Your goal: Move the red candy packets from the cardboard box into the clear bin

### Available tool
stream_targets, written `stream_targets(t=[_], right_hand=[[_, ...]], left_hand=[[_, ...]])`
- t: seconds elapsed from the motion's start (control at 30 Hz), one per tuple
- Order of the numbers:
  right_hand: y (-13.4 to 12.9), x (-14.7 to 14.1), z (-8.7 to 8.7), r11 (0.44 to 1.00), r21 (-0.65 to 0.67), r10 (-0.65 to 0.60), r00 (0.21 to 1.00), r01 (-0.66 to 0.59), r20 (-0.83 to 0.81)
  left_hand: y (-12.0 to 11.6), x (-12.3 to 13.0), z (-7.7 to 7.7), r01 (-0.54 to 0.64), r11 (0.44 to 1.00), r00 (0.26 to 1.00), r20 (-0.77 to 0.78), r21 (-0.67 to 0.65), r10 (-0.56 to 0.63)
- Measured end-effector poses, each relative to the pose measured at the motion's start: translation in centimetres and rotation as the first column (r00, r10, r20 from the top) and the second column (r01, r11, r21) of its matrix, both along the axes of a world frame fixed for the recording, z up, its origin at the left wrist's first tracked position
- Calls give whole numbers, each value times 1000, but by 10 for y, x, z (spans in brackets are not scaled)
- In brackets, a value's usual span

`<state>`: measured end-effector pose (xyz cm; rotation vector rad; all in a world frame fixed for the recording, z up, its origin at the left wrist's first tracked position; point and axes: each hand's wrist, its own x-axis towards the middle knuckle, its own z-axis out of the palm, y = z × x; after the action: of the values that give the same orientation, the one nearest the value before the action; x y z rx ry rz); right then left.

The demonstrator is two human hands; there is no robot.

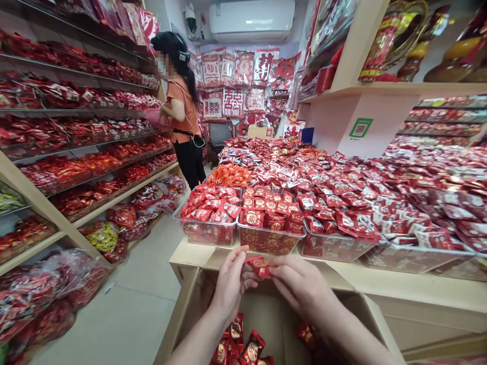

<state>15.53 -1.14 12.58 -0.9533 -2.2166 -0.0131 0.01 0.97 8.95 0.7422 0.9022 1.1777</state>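
Observation:
Between my two hands is a small red wrapped candy (258, 266) with gold print, held over a cardboard box (262, 309). My left hand (233, 278) grips its left end, and my right hand (294, 279) pinches its right end. Down in the box, several matching red candies (243, 344) lie at the left, and another candy (306, 334) shows partly beside my right forearm. Just beyond my hands stands a clear plastic bin (271, 235) filled with neatly stacked red and gold candies.
More clear bins of red packets (335, 203) cover the display table (186, 256). Shelves of red packets (76, 137) line the left wall, with plastic bags (57, 289) on the floor below. A person (182, 111) in an orange top stands at those shelves.

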Motion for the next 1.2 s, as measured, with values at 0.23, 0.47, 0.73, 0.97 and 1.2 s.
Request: stream_targets(t=[0.23,0.47,0.73,0.97,1.2], right_hand=[[112,58,56,949,99,-305,952,301,34],[199,57,51,909,86,-402,803,408,441],[221,59,39,931,29,-302,725,364,619],[221,64,35,921,-52,-235,657,386,716],[214,66,47,883,-127,-226,646,452,729]], left_hand=[[41,-17,55,239,776,745,-623,584,239],[171,23,99,760,584,57,-924,286,378],[219,48,68,795,601,-136,-945,76,299],[217,52,64,778,627,-199,-939,23,281],[214,53,71,768,640,-235,-926,11,297]])
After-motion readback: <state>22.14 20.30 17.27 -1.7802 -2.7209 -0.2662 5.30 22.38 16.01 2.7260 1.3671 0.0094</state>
